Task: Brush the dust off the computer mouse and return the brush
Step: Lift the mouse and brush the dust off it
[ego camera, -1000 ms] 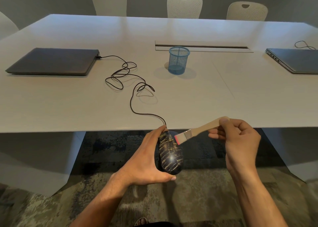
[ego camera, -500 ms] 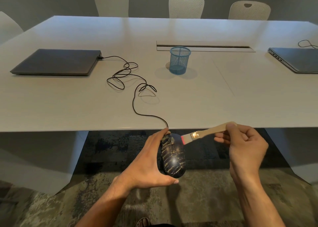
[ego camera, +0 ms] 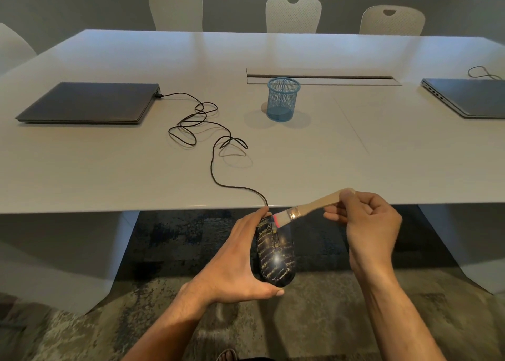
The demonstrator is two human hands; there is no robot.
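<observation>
A person's left hand [ego camera: 235, 262] grips a black computer mouse [ego camera: 276, 254] with pale gold patterning, holding it in the air just below the near edge of a white conference table [ego camera: 355, 153], thumb under the mouse's rear end and fingertips at its front. The right hand [ego camera: 369, 224] pinches the far end of a wooden-handled brush [ego camera: 308, 206] between thumb and curled fingers. Half a second ago the bristles stood off the mouse's upper right side; now the brush tip has moved left and its red-tinted bristles touch the front of the mouse, near the fingertips of the left hand. A second ago the tip lay at much the same place, so the brush has gone out and come back. The mouse itself has hardly shifted in the grip.

Both forearms reach up from the bottom of the view, the right wrist bent so the handle slants down to the left. The mouse's black cable [ego camera: 216, 142] runs up over the table edge in loose loops to a closed dark laptop [ego camera: 87, 102] at left. A blue mesh pen cup [ego camera: 282, 98] stands upright at mid-table, well apart from the hands. A second closed laptop [ego camera: 470, 95] lies at right, and white chairs [ego camera: 292, 13] line the far side.
</observation>
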